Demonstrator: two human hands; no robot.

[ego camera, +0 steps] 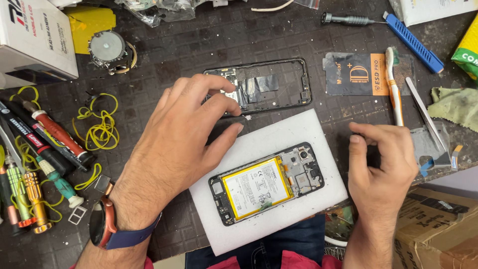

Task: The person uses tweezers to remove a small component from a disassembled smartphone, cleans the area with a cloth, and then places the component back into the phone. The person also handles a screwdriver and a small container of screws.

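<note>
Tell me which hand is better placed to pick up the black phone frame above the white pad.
Left. The left hand already hovers over the black phone frame, fingers at its near edge. The right hand sits further off, beside the white pad.

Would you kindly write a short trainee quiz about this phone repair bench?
1. True or false: the opened phone lies on a white pad.
2. What does the left hand touch? A) the black frame B) the toothbrush C) the tweezers
3. On which side of the bench do the screwdrivers lie?

Key: 1 true; 2 A; 3 the left.
</note>
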